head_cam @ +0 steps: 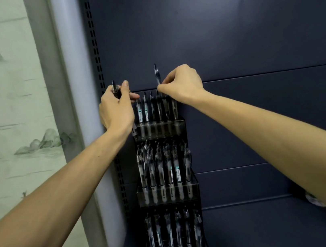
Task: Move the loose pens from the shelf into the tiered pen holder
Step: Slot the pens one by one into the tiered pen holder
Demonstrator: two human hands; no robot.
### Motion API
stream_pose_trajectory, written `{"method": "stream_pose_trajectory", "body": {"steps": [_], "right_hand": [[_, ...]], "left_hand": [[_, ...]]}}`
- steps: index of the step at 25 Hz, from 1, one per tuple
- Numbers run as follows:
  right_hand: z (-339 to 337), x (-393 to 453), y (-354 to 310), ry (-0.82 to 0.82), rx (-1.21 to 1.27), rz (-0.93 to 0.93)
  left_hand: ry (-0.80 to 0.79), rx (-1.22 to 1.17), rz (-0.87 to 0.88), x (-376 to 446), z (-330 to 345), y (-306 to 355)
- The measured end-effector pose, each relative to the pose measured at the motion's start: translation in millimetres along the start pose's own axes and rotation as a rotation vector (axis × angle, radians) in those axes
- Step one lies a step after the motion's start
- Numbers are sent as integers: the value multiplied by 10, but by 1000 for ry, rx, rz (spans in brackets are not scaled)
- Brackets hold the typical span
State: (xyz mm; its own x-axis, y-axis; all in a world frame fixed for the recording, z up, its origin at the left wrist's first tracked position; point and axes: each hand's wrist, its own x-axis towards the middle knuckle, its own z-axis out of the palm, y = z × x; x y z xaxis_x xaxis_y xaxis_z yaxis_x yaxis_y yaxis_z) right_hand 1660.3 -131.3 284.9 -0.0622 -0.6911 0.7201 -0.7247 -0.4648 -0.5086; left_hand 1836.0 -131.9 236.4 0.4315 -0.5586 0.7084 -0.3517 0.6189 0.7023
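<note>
Just left of the frame's centre, your left hand point(116, 109) is closed around a pen point(115, 88), its tip poking up above your thumb. Your right hand point(181, 83), at centre, pinches a second pen point(156, 74) upright between thumb and fingertips, over the top row of the tiered pen holder point(168, 194), which stands against the shelf's point(278, 222) back wall.
</note>
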Motion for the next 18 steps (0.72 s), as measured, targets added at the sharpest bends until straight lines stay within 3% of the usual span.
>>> {"method": "stream_pose_trajectory", "body": {"steps": [9,18], "right_hand": [[-18,-47,78,-64,-167,-3],[-181,11,-101,-329,-425,62]], "left_hand": [[-6,10,-10,-44,12,11],[-2,7,-15,-81,-24,40]]}}
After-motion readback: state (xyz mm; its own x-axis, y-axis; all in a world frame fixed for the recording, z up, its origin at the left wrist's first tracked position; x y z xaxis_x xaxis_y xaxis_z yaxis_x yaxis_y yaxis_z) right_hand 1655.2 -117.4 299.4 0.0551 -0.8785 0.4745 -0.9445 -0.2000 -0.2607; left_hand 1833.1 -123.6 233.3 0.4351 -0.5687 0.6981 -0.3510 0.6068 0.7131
